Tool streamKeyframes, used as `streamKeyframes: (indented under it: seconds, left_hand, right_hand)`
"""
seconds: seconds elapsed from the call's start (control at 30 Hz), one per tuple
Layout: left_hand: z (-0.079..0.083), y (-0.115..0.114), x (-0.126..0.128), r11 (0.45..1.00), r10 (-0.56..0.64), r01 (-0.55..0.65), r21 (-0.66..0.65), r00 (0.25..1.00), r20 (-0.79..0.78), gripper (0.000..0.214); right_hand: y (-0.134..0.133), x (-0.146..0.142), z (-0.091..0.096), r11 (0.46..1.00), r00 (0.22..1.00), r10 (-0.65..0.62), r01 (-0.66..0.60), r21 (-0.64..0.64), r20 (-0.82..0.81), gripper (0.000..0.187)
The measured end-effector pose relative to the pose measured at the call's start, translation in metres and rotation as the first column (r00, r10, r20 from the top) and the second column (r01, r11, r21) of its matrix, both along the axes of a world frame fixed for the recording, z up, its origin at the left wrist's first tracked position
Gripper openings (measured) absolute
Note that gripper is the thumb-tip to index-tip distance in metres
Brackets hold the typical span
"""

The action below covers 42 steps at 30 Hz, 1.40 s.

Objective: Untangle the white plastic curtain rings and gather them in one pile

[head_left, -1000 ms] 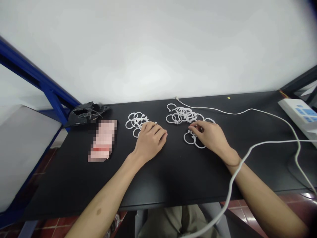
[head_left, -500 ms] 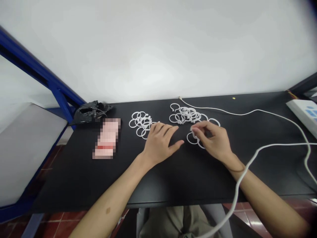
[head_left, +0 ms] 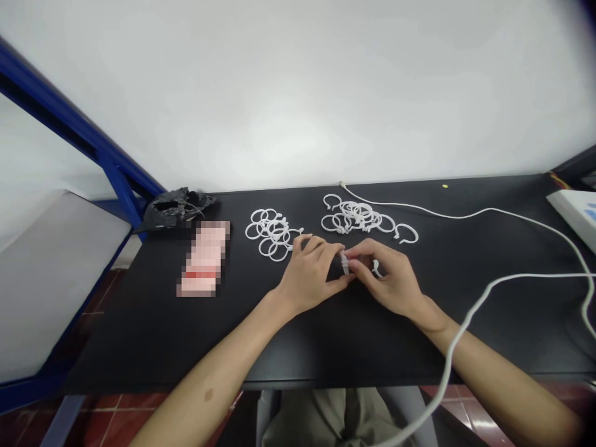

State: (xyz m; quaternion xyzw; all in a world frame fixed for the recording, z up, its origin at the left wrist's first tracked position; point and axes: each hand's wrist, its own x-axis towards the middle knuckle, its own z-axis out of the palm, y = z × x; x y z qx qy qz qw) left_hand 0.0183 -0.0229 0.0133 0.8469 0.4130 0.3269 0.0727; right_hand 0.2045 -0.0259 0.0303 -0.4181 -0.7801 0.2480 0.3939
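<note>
My left hand (head_left: 311, 270) and my right hand (head_left: 386, 279) meet over the middle of the black table (head_left: 326, 335), fingers pinched together on one white plastic ring (head_left: 345, 263). Most of that ring is hidden by my fingers. Behind my left hand lies a pile of closed white rings (head_left: 272, 233). Behind my right hand lies a second pile of white rings (head_left: 358, 217), with one open ring (head_left: 406, 233) at its right end.
A blurred pink object (head_left: 203, 257) lies left of the rings, and a crumpled black bag (head_left: 174, 208) sits at the back left. White cables (head_left: 488, 214) cross the right side; one runs along my right forearm. A white power strip (head_left: 575, 211) is at the far right. A blue frame (head_left: 93, 149) stands left.
My right hand lifted a ring from the table and drew back toward me. My left hand left the left pile, moved right and joined it on the ring.
</note>
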Motion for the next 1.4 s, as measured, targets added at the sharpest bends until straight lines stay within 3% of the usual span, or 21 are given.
streamKeyframes:
  seconds: [0.13, 0.27, 0.37, 0.53, 0.67, 0.73, 0.83, 0.97, 1.2, 1.4]
  left_hand:
    - [-0.001, 0.001, -0.002, 1.0, 0.016, -0.015, 0.026, 0.999, -0.052, 0.027]
    - [0.0, 0.003, -0.004, 0.999, 0.036, -0.035, 0.012, 0.995, -0.089, 0.023]
    - [-0.001, 0.003, -0.004, 0.998, 0.051, -0.049, 0.026, 0.995, -0.082, 0.025]
    - [-0.003, 0.002, -0.003, 0.998, 0.04, -0.036, 0.06, 0.998, -0.051, 0.035]
    - [-0.001, 0.002, -0.002, 0.995, 0.067, -0.063, 0.072, 0.996, -0.056, 0.038]
    - [0.001, 0.003, -0.004, 0.982, 0.161, -0.154, 0.112, 0.985, -0.056, 0.039]
    - [0.004, 0.007, -0.01, 0.919, 0.379, -0.363, 0.151, 0.921, -0.095, 0.04]
    - [0.004, 0.014, -0.024, 0.856, 0.516, -0.5, 0.13, 0.837, -0.181, 0.042]
    - [-0.001, 0.017, -0.032, 0.86, 0.509, -0.504, 0.081, 0.835, -0.21, 0.048]
    - [0.002, 0.015, -0.027, 0.896, 0.443, -0.439, 0.07, 0.872, -0.208, 0.046]
  right_hand:
    - [0.001, 0.004, -0.004, 0.967, 0.978, 0.092, -0.132, 0.218, 0.187, 0.024]
    - [0.002, 0.004, -0.006, 0.928, 0.941, 0.049, -0.167, 0.333, 0.334, 0.021]
    - [0.003, 0.005, -0.005, 0.933, 0.944, 0.032, -0.146, 0.328, 0.33, 0.018]
    - [0.004, 0.006, -0.006, 0.967, 0.982, 0.036, -0.081, 0.241, 0.183, 0.017]
    - [0.009, 0.008, -0.009, 0.976, 0.987, -0.035, 0.0, 0.217, 0.157, 0.014]
    - [0.015, 0.009, -0.012, 0.967, 0.97, -0.127, 0.075, 0.242, 0.207, 0.021]
    - [0.025, 0.01, -0.015, 0.932, 0.902, -0.273, 0.16, 0.326, 0.336, 0.035]
    - [0.032, 0.008, -0.02, 0.906, 0.818, -0.335, 0.143, 0.397, 0.469, 0.041]
    - [0.032, 0.008, -0.026, 0.876, 0.763, -0.414, 0.185, 0.446, 0.496, 0.023]
    - [0.031, 0.011, -0.025, 0.887, 0.739, -0.404, 0.173, 0.427, 0.539, 0.013]
